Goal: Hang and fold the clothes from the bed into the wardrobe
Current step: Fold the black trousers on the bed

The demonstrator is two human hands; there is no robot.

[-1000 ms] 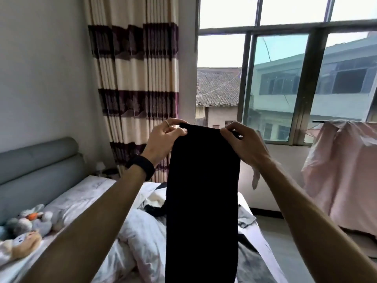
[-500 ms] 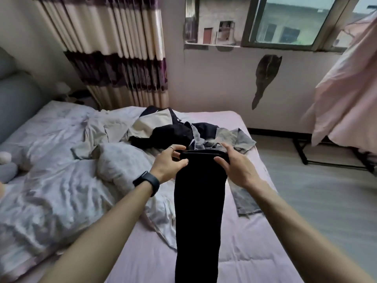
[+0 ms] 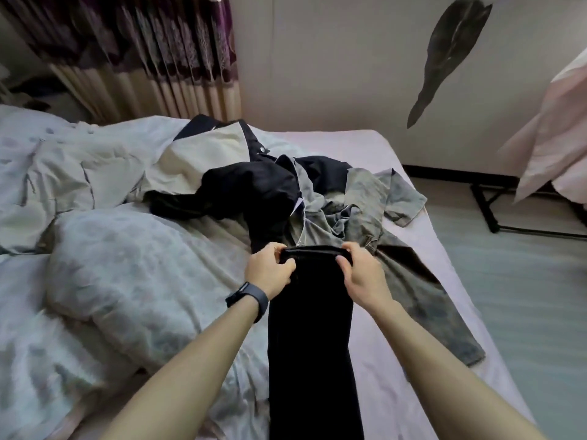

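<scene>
Both the left hand point(image 3: 270, 270) and the right hand point(image 3: 362, 274) pinch the top edge of the black trousers point(image 3: 313, 338), stretched lengthwise over the bed point(image 3: 397, 392) near the clothes pile point(image 3: 286, 185), apparently so they lie flat for folding.

a striped curtain point(image 3: 178, 58), purple above cream, hangs at the far left beside a pale wall point(image 3: 317, 58). a dark feather-shaped mark point(image 3: 444, 55) shows on that wall. at the right edge a pink sheet point(image 3: 556, 131) drapes above a black rack point(image 3: 485, 211) on the grey floor point(image 3: 524, 296). a rumpled floral duvet point(image 3: 111, 265) lies at the left.
</scene>
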